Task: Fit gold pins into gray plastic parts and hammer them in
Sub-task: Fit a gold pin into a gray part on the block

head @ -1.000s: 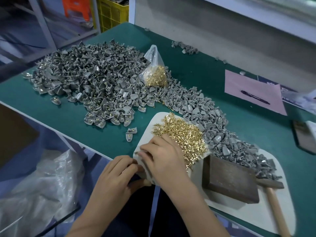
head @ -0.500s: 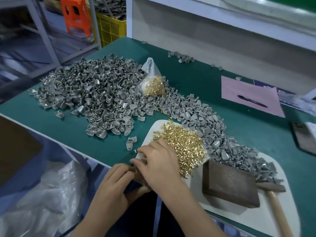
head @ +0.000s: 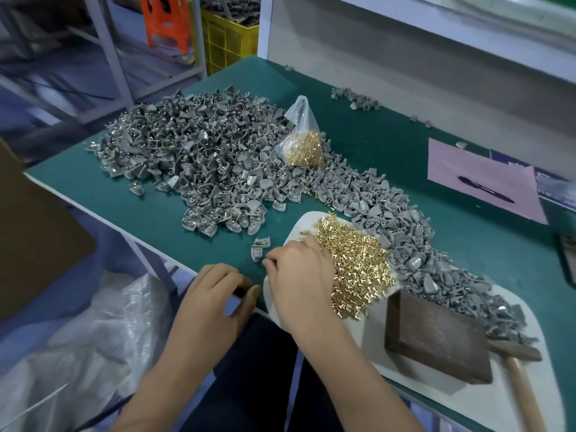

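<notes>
**Hands at the near edge, beside the loose pins**

The right hand [head: 299, 282] is lying on the left rim of the white board [head: 371, 347], knuckles up, touching the loose heap of gold pins [head: 355, 269]; its fingertips are curling together toward the left and may be pinching something small, though the view is too blurred to be sure; the left hand [head: 212, 297] is sitting at the near edge of the green table [head: 149, 210], fingers curling over the edge and seemingly gripping a dark item I cannot make out; two gray plastic parts [head: 259, 249] are lying just beyond the right fingertips; the large pile of gray parts [head: 199, 157] is spreading across the table behind, running on in a band past the board's far side; a clear bag of pins [head: 304, 145] is resting on that pile; a dark wooden block [head: 436, 336] is sitting on the board to the right, the hammer [head: 517, 366] lying just beside it.
</notes>
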`<state>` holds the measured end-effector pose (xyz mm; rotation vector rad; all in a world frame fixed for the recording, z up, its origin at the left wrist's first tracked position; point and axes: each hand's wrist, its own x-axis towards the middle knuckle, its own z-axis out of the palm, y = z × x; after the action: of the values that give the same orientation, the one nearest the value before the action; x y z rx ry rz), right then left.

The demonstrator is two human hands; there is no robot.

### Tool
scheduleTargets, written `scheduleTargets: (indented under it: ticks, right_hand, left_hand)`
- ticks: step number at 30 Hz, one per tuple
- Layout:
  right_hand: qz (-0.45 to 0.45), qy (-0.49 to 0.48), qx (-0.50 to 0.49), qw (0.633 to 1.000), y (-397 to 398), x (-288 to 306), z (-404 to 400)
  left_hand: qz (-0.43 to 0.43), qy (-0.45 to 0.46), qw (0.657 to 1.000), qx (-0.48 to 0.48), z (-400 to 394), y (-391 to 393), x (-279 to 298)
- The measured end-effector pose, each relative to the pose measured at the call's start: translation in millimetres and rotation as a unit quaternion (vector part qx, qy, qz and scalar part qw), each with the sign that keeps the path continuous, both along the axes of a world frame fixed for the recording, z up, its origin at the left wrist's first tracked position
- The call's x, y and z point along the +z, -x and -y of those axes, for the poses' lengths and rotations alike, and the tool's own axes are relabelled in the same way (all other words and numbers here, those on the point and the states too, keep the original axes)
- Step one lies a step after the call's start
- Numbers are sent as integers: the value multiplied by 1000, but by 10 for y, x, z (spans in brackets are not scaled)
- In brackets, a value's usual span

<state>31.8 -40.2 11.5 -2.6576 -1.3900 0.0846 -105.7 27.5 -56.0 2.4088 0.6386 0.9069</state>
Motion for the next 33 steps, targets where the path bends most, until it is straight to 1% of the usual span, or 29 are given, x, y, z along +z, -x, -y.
scheduleTargets:
  ticks: [2, 4, 6, 9, 11, 13, 15, 17, 21, 24, 26, 29, 33]
  right_hand:
    - [15, 8, 8, 1000, -2, 16, -46]
    - [6, -12, 5, 1000, -9, 27, -7]
    - [-21, -64, -22, 998, -40, 64, 150]
    - [-56, -163, -85, 981, -140, 100, 568]
    - [-94, -216, -121, 964, -230, 123, 904]
    - [-144, -276, -156, 937, -324, 147, 1233]
    - [-138, -324, -189, 916, -422, 166, 1556]
    - [-122, -361, -219, 898, -520, 173, 1866]
    - [-130, -405, -303, 853, -697, 158, 2382]
    - [-145, -423, -348, 824, -775, 119, 2644]
    - [-156, -432, -358, 813, -797, 97, 2736]
    - [-185, -443, -365, 798, -806, 71, 2750]
    - [-195, -450, -345, 800, -806, 21, 2672]
  left_hand:
    - [-11, -10, 1000, 7, 12, -23, 51]
    - [-13, -16, 1000, 1, 50, -51, 115]
    - [3, -1, 1000, -29, 143, -92, 185]
    - [34, 42, 996, -72, 361, -182, 275]
    - [48, 73, 991, -96, 516, -295, 326]
    - [48, 82, 987, -126, 664, -443, 373]
    - [40, 85, 983, -161, 818, -612, 426]
    - [26, 113, 973, -198, 974, -777, 477]
    - [-2, 157, 950, -269, 1195, -1097, 573]
    - [-51, 122, 946, -296, 1185, -1479, 656]
    - [-114, 59, 947, -293, 1113, -1773, 724]
    - [-190, -29, 938, -289, 1028, -2135, 806]
    - [-243, -103, 910, -319, 1045, -2389, 828]
